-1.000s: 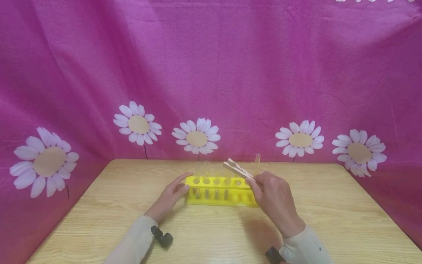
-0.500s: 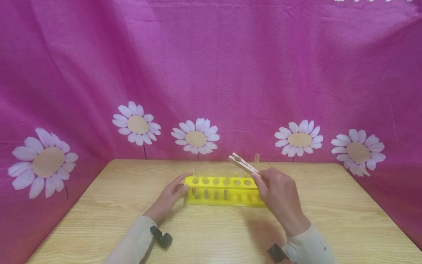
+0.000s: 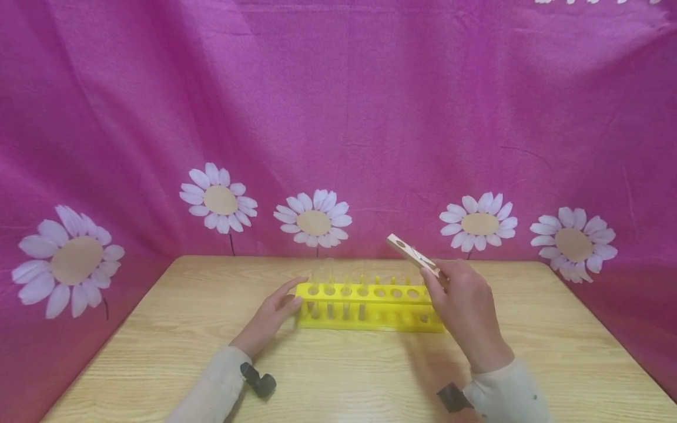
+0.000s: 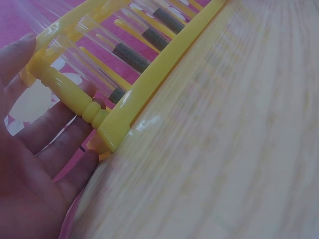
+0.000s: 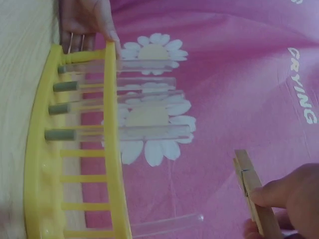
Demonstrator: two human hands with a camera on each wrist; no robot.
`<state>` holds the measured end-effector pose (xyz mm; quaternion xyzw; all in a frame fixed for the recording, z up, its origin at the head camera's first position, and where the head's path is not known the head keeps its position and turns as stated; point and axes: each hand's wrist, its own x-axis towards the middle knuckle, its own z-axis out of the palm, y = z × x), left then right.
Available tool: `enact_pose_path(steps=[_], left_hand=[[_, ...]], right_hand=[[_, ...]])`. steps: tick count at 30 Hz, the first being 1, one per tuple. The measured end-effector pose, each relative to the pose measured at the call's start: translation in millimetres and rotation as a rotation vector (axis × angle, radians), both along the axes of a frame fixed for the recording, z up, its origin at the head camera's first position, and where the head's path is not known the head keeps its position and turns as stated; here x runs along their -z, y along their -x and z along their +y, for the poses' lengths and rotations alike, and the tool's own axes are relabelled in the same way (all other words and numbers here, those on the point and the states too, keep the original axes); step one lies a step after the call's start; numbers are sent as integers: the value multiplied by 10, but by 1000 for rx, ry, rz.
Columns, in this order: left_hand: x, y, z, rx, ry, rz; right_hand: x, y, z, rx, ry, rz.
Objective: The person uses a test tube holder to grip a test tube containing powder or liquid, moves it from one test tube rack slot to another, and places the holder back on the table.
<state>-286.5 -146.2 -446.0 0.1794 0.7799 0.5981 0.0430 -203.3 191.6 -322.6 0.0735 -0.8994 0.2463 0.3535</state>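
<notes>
My left hand holds the left end of a yellow test tube rack, its thumb at the top plate and other fingers around the end post in the left wrist view. Several clear glass test tubes stand in the left half, with grey-green contents at their bottoms. One more tube is at the rack's right end, mostly hidden by my right hand in the head view. With thumb and fingers, my right hand pinches a wooden clothespin, raised above the rack's right end with nothing between its tips.
The rack stands on a light wood table. Behind and beside it hangs a magenta cloth printed with white daisies. Black wrist mounts sit on both cuffs.
The right hand has moved rightward along the rack and raised the clothespin, uncovering more holes. The left hand and the rack have stayed in place.
</notes>
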Motion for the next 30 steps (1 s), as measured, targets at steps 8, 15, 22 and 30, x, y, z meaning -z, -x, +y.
enact_pose_path(steps=[8, 15, 22, 30], left_hand=[[-165, -123, 31, 7, -2, -9], [-239, -191, 37, 14, -3, -8], [-247, -198, 38, 13, -1, -12], [-260, -203, 44, 14, -5, -19]], right_hand=[[-61, 6, 119, 20, -5, 84], [-97, -10, 223, 68, 25, 49], [-136, -13, 348, 124, 61, -25], [-149, 14, 484, 182, 60, -96]])
